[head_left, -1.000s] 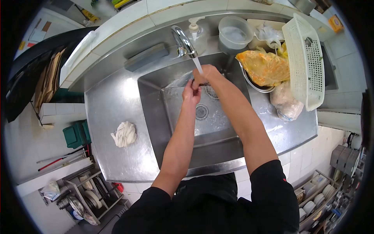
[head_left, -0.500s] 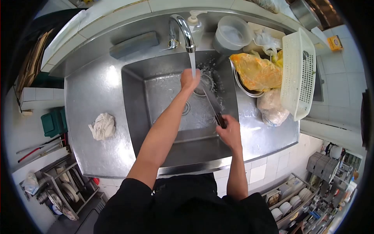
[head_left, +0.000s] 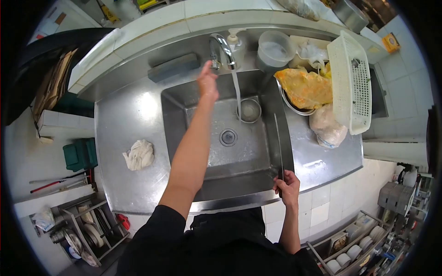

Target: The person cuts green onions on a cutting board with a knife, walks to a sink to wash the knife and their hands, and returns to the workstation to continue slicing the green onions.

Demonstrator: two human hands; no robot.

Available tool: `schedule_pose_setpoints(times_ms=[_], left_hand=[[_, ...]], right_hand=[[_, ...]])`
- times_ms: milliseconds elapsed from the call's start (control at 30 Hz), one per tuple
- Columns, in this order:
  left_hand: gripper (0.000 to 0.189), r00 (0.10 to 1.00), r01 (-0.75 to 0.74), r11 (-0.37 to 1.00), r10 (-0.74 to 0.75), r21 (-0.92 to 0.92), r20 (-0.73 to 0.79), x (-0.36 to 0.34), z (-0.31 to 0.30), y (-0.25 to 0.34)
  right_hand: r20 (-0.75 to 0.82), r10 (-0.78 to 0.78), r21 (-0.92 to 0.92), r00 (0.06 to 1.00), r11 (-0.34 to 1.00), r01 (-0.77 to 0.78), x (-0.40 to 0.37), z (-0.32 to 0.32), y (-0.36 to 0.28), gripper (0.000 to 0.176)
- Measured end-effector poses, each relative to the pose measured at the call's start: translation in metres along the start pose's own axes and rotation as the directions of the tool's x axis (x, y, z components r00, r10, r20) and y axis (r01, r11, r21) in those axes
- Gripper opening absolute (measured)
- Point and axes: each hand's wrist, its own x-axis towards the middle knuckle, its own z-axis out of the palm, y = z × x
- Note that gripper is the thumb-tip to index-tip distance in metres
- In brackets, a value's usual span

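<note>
Right grip [head_left: 288,186] is closed on dark-handled, long-bladed metal knife [head_left: 278,147], over steel sink's [head_left: 248,149] right side; wet handle could slip. Left grip [head_left: 208,85] is loosely open, nothing seen held, near curved chrome faucet [head_left: 229,53]; hasty reach could knock it.

I've got a way over the drain [head_left: 228,137], in front of the falling water [head_left: 237,92]; the knife [head_left: 279,147] bars the right side, perhaps touching the sink wall [head_left: 272,133].
</note>
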Motion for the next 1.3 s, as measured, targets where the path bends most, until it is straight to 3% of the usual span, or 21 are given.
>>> schedule_pose_setpoints(times_ms=[67,133,200,267,300,333,367,400,467,533,600,633,700,733,800,867,967,1033,1133,1233,1300], left_hand=[[0.08,0.994,0.028,0.922,-0.067,0.387,0.089,-0.042,0.029,0.029],[0.084,0.971,-0.233,0.78,0.153,0.58,0.185,-0.041,0.023,0.017],[0.075,0.946,-0.323,0.784,0.255,0.53,0.198,-0.052,0.018,0.006],[0.069,0.995,-0.104,0.988,0.103,0.115,0.016,-0.067,0.017,-0.006],[0.069,0.994,-0.111,0.988,0.109,0.109,0.019,-0.072,0.017,-0.011],[0.066,0.941,-0.323,0.803,0.331,0.5,0.076,-0.08,0.019,-0.012],[0.062,0.845,-0.448,0.438,0.492,0.779,0.21,-0.084,0.02,-0.012],[0.062,0.845,-0.446,0.45,0.496,0.774,0.199,-0.082,0.023,-0.01],[0.063,0.637,-0.681,-0.092,0.416,0.727,0.649,-0.08,0.032,0.011],[0.066,0.69,-0.612,-0.177,0.357,0.771,0.63,-0.062,0.026,0.013],[0.07,0.855,-0.328,-0.218,0.346,0.919,0.387,-0.047,0.004,0.007],[0.07,0.853,-0.333,-0.216,0.345,0.918,0.391,-0.048,-0.001,0.005],[0.062,0.904,-0.229,0.07,0.384,0.971,0.186,-0.056,-0.013,-0.001],[0.062,0.906,-0.228,0.069,0.381,0.971,0.186,-0.059,-0.013,0.003],[0.05,0.89,-0.436,0.452,0.343,0.778,0.3,-0.069,-0.008,0.028],[0.032,0.933,-0.248,0.927,0.15,0.282,0.328,-0.077,0.015,0.063],[0.038,0.851,-0.222,0.969,0.14,0.106,0.506,-0.083,0.05,0.11],[0.046,0.68,0.069,0.989,0.048,-0.129,0.732,-0.077,0.055,0.122],[0.05,0.643,-0.055,0.996,0.091,-0.073,0.761,-0.056,0.024,0.117],[0.051,0.731,-0.092,0.996,0.056,0.018,0.681,-0.048,-0.017,0.138],[0.053,0.718,-0.085,0.996,0.07,-0.013,0.693,-0.033,-0.043,0.145]], right_hand=[[0.001,-0.049,-0.005,0.999,0.999,0.049,-0.002,0.005,0.006,0.025],[-0.037,-0.083,0.1,0.996,0.991,0.086,-0.004,0.011,0.008,0.023],[-0.037,-0.105,0.098,0.994,0.989,0.108,-0.006,0.014,0.011,0.021],[-0.065,-0.099,0.088,0.993,0.991,0.105,-0.01,0.014,0.013,0.019],[-0.088,-0.102,0.078,0.991,0.991,0.109,-0.013,0.014,0.013,0.018],[-0.088,-0.109,0.074,0.99,0.991,0.115,-0.016,0.012,0.017,0.018],[-0.079,-0.102,0.065,0.992,0.992,0.107,-0.019,0.007,0.021,0.017],[-0.067,-0.097,0.052,0.993,0.994,0.1,-0.02,0.002,0.022,0.017],[-0.096,-0.103,0.042,0.99,0.993,0.107,-0.029,0.004,0.018,0.015],[-0.138,-0.08,0.027,0.987,0.996,0.085,-0.036,-0.001,0.025,0.015],[-0.146,-0.089,0.045,0.985,0.994,0.096,-0.04,-0.002,0.026,0.015],[-0.163,-0.083,0.057,0.983,0.994,0.094,-0.042,-0.001,0.026,0.015],[-0.185,-0.072,0.074,0.98,0.993,0.087,-0.044,0.001,0.028,0.015],[-0.178,-0.064,0.065,0.982,0.995,0.077,-0.043,0.0,0.03,0.015],[-0.173,-0.051,0.055,0.984,0.997,0.061,-0.038,-0.001,0.033,0.015],[-0.127,-0.021,0.003,0.992,1.0,0.021,-0.033,-0.002,0.035,0.016],[-0.126,0.004,-0.055,0.992,0.998,-0.011,-0.025,0.003,0.031,0.018],[-0.108,0.004,-0.065,0.994,0.998,-0.011,-0.022,0.009,0.026,0.018],[-0.095,0.006,-0.07,0.996,0.997,-0.013,-0.02,0.015,0.024,0.019],[-0.072,0.001,-0.09,0.997,0.996,-0.007,-0.019,0.013,0.027,0.021],[-0.054,-0.001,-0.105,0.999,0.994,-0.004,-0.021,0.011,0.03,0.023]])
